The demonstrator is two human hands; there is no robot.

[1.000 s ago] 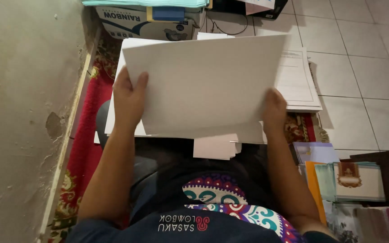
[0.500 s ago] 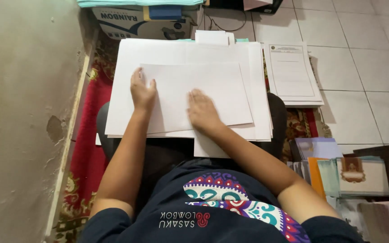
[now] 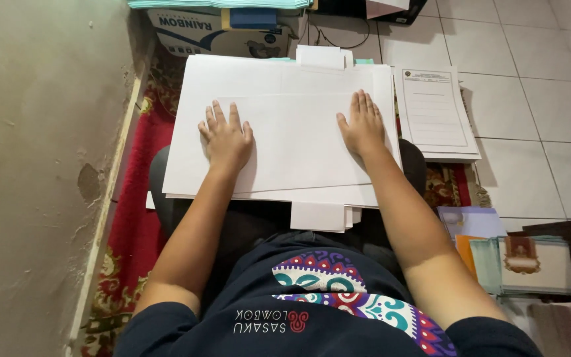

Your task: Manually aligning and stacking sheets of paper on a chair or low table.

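Two flat hands press a white sheet (image 3: 299,142) on the paper stack (image 3: 232,76) across the lap.
Left hand (image 3: 227,137) and right hand (image 3: 363,124) lie spread, gripping nothing; the sheet looks light, limp and slippery, best lifted by its side edges.

- The left hand (image 3: 227,137) and right hand (image 3: 363,124) lay flat on the top white sheet (image 3: 299,142), covering the paper beneath each palm.
- The lower sheets (image 3: 232,76) of the stack showed only as margins; their faces were hidden.
- The printed form (image 3: 434,109) bore lines too small to make out.
- The cardboard box (image 3: 216,34) was cut off by the top edge.
- The pile of coloured booklets (image 3: 530,264) ran off the right and bottom edges.
- The person's lap lay hidden under the stack.
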